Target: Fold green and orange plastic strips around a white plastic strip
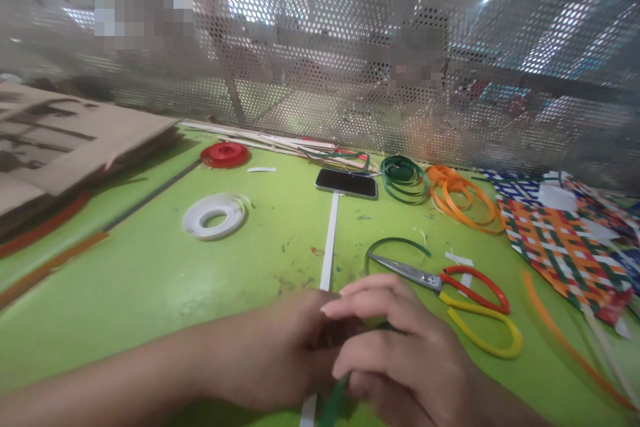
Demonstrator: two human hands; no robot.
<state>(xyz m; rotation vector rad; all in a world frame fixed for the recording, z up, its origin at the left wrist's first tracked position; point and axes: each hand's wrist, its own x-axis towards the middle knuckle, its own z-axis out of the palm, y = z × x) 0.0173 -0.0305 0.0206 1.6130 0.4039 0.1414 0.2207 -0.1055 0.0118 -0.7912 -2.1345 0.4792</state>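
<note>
My left hand (273,350) is curled over a long white strip (330,240) that runs up the table from under it. Its fingertips are mostly hidden behind my right hand (400,340), so what they grip cannot be made out. The right hand's bent fingers close around a green strip (334,400), whose end hangs down beside the lower part of the white one. Just right of my hands lie scissors (425,277) with one red and one yellow handle, blades pointing left. A curved green offcut (400,240) lies by the blade tips.
A phone (346,183) lies at the white strip's far end. Coils of white (193,219), red (225,154), green (400,180) and orange (445,193) strip surround it. Woven pieces (560,247) are at right, cardboard (100,120) at left. A perforated metal screen (320,47) stands behind.
</note>
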